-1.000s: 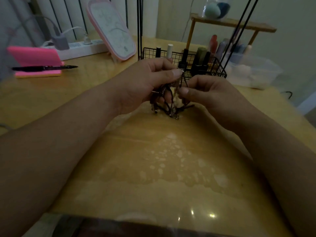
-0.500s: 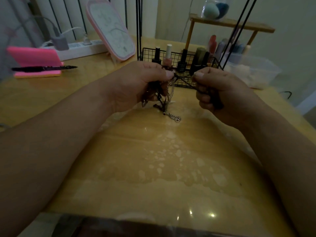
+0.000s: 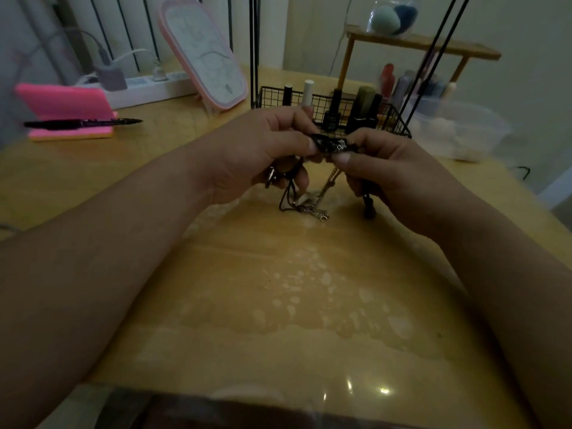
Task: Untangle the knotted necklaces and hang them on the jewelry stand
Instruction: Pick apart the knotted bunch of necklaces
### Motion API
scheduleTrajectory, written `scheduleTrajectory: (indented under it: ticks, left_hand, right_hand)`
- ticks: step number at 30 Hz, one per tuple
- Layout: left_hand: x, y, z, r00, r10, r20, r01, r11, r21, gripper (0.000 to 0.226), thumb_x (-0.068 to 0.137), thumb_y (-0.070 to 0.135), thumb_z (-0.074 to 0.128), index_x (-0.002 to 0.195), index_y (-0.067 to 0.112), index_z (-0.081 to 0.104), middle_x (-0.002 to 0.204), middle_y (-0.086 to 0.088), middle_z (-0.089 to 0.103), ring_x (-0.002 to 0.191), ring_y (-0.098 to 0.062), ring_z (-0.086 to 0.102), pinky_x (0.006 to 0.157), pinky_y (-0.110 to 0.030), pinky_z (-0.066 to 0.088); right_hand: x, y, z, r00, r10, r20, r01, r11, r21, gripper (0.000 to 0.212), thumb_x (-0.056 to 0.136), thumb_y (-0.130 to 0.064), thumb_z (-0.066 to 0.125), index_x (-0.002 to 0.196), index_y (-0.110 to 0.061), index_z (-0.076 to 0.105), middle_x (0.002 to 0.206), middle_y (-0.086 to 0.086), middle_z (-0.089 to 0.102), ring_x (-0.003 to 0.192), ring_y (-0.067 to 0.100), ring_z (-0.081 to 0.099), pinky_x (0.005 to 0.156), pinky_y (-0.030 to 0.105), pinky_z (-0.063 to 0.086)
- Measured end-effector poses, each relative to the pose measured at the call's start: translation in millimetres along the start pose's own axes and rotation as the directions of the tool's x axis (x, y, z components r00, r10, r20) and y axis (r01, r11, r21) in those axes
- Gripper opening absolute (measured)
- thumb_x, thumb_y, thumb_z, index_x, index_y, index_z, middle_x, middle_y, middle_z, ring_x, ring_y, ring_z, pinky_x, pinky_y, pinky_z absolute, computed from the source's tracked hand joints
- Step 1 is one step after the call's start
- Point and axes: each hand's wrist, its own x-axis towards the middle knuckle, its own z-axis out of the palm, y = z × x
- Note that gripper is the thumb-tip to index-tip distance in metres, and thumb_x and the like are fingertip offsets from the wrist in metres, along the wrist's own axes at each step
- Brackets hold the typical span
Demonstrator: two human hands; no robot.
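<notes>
Head view:
Necklaces (image 3: 330, 145): dark knotted clump above the table (image 3: 278, 305); ends trail down onto it.
Left hand (image 3: 263, 150): pinches the clump's left end.
Right hand (image 3: 387, 168): pinches its right end.
Handling: probably light, limp, snag-prone; tease single strands beside the knot.
Room: wire basket (image 3: 397, 119) just behind; nearer tabletop open.

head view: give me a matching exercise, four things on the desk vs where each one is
Things:
1. black pen
2. knotted necklaces
3. nail polish bottle
4. makeup sponges

Places:
a. in the wire basket
b. on top of the wooden shelf
c. pinched between left hand and right hand
d. lying on the pink notepad

Pairs: 1-d, 2-c, 3-a, 4-b
</notes>
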Motion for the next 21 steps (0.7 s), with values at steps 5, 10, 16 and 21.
scheduleTrajectory:
  ticks: [5,10,16,21]
  left_hand:
    - [3,-1,-2,0.998,0.013,-0.062,-0.017,0.998,-0.062,0.019,0.099,0.009,0.055,0.090,0.023,0.065,0.103,-0.003,0.073,0.095,-0.020,0.069,0.075,-0.033,0.052]
    - [1,1,-3,0.999,0.044,-0.028,-0.050,0.946,-0.321,0.022,0.100,0.009,0.054,0.087,0.013,0.071,0.085,-0.008,0.063,0.085,-0.019,0.068,0.093,-0.042,0.056]
    - [2,2,-1,0.998,0.056,-0.004,-0.053,0.916,-0.399,0.009,0.102,0.009,0.054,0.111,0.006,0.054,0.074,-0.002,0.053,0.080,-0.020,0.066,0.091,-0.043,0.057]
    - [4,0,-4,0.997,0.070,-0.040,-0.080,0.896,-0.436,0.010,0.099,0.011,0.058,0.090,0.016,0.060,0.083,-0.002,0.057,0.082,-0.020,0.065,0.087,-0.040,0.057]
  right_hand:
    - [0,1,-4,0.997,-0.026,-0.075,0.024,0.999,-0.030,0.007,0.089,-0.027,0.062,0.090,-0.024,0.067,0.078,0.006,0.050,0.067,0.020,0.044,0.059,0.033,0.035]
    - [1,-2,-6,0.988,-0.057,-0.141,0.070,0.994,0.087,0.006,0.090,-0.019,0.058,0.093,-0.015,0.061,0.077,0.005,0.052,0.061,0.013,0.040,0.053,0.029,0.029]
    - [2,-6,-8,0.998,-0.031,-0.063,0.050,0.945,0.325,0.007,0.095,-0.015,0.047,0.096,-0.019,0.052,0.071,-0.001,0.058,0.056,0.012,0.041,0.054,0.029,0.028]
    - [3,-4,-14,0.996,-0.034,-0.083,0.056,0.958,0.281,0.003,0.095,-0.018,0.054,0.097,-0.018,0.057,0.067,-0.002,0.048,0.056,0.012,0.039,0.055,0.032,0.025]
